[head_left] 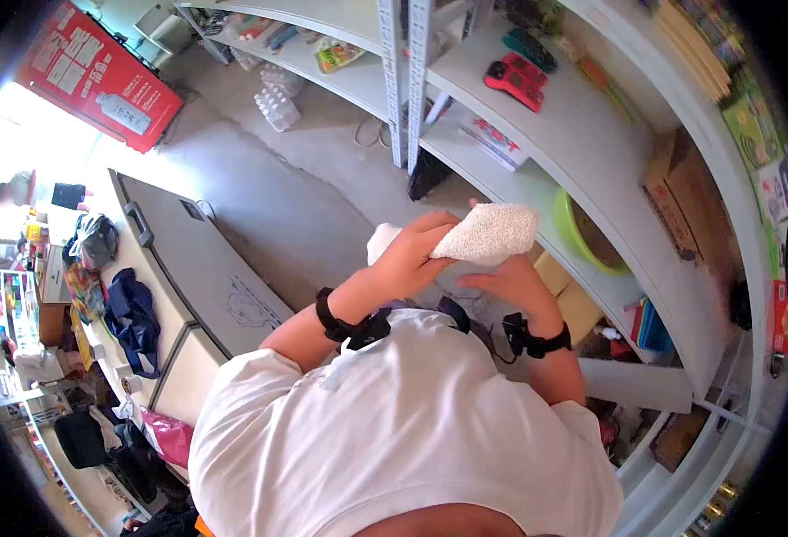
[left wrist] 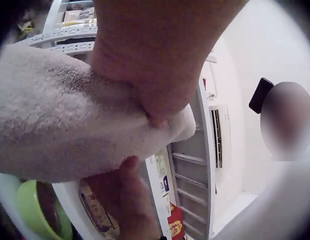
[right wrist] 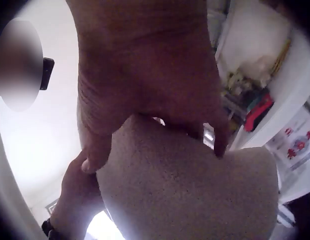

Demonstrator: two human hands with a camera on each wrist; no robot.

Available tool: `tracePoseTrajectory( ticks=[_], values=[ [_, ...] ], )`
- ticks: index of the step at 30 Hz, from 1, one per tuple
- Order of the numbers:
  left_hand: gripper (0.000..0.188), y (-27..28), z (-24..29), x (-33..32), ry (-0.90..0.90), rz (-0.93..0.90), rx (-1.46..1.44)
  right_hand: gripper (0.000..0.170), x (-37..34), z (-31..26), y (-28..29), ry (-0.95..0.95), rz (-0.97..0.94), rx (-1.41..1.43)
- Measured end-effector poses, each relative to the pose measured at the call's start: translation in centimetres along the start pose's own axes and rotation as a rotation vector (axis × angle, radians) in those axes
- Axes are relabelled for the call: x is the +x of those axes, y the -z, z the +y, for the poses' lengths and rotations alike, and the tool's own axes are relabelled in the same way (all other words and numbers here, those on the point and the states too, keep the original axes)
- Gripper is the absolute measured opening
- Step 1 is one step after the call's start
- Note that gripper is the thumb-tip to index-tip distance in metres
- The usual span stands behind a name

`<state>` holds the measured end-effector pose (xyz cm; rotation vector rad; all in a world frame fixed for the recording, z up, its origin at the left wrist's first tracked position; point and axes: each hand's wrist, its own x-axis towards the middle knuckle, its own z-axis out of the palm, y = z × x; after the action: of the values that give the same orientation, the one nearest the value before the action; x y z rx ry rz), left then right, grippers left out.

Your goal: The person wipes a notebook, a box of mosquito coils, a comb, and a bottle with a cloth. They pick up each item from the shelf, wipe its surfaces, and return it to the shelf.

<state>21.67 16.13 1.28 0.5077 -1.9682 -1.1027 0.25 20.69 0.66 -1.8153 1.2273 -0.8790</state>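
A folded white terry towel [head_left: 492, 231] is held up in front of the body. My left hand [head_left: 416, 252] grips it near its middle, and a smaller white end sticks out on the far side of that hand. In the left wrist view the towel [left wrist: 50, 125] spreads wide on one side of the grip and narrows on the other. My right hand [head_left: 517, 285] is under the wide part, its fingers largely hidden behind the cloth. The right wrist view has the right hand [right wrist: 150, 95] at the towel's edge, thumb at one side and fingers at the other.
Grey metal shelves [head_left: 501, 170] stand ahead and to the right, with a green basin [head_left: 577, 237], a red item [head_left: 516, 80] and a cardboard box [head_left: 694, 201]. A grey-topped cabinet [head_left: 201, 259] is on the left, beside dark blue clothing [head_left: 132, 322]. A red printed board [head_left: 98, 76] stands behind.
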Motion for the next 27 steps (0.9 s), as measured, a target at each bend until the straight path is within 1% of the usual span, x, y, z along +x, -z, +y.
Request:
tracePoseTrajectory(
  ticks=[1, 3, 6, 9, 11, 12, 15, 18, 21, 22, 24, 25, 26, 27],
  values=[
    [0.036, 1.7, -0.4, -0.1, 0.012, 0.037, 0.05, 0.06, 1.9, 0.4, -1.4, -0.009, -0.05, -0.047],
    [0.033, 4.9, -1.1, -0.5, 0.041, 0.108, 0.151, 0.045, 5.2, -0.2, -4.1, -0.213, -0.063, 0.096],
    [0.029, 9.9, -3.8, -1.5, 0.12, 0.204, 0.336, 0.037, 9.2, -2.5, -5.7, -0.297, -0.132, 0.075],
    [0.023, 13.0, -5.7, -2.5, 0.339, 0.345, 0.343, 0.037, 13.1, -1.7, -7.3, -0.265, -0.081, -0.011],
    [0.023, 14.7, -6.6, -2.5, 0.361, 0.391, 0.345, 0.037, 16.1, -0.3, -8.1, -0.172, -0.081, -0.128],
    [0.022, 15.9, -7.2, -2.5, 0.377, 0.412, 0.347, 0.037, 18.0, -0.4, -8.7, -0.126, -0.083, -0.18],
    [0.021, 20.8, -9.9, -2.3, 0.336, 0.548, 0.427, 0.034, 24.5, -1.7, -10.7, -0.02, -0.003, -0.217],
    [0.029, 27.8, -12.2, -3.2, 0.369, 0.605, 0.456, 0.031, 32.2, -1.3, -13.8, -0.011, -0.181, -0.152],
    [0.05, 35.2, -12.2, -3.9, 0.965, 0.613, 0.489, 0.034, 40.9, -1.7, -18.5, 0.124, -0.151, -0.037],
    [0.07, 37.2, -12.6, -4.8, 1.018, 0.681, 0.439, 0.035, 43.7, -2.5, -20.5, 0.138, -0.133, -0.009],
    [0.069, 40.8, -11.9, -5.9, 0.868, 0.781, -0.147, 0.037, 47.7, -5.9, -24.2, 0.163, -0.242, 0.049],
    [0.069, 42.7, -12.1, -5.5, 0.753, 0.821, -0.452, 0.037, 50.0, -7.4, -25.6, 0.19, -0.287, 0.05],
    [0.06, 44.2, -12.8, -5.7, 0.614, 0.76, -0.645, 0.039, 51.6, -8.7, -27.3, 0.328, -0.31, 0.081],
    [0.058, 45.5, -13.4, -5.4, 0.605, 0.826, -0.71, 0.041, 52.4, -10.0, -29.2, 0.464, -0.348, 0.108]
  ],
)
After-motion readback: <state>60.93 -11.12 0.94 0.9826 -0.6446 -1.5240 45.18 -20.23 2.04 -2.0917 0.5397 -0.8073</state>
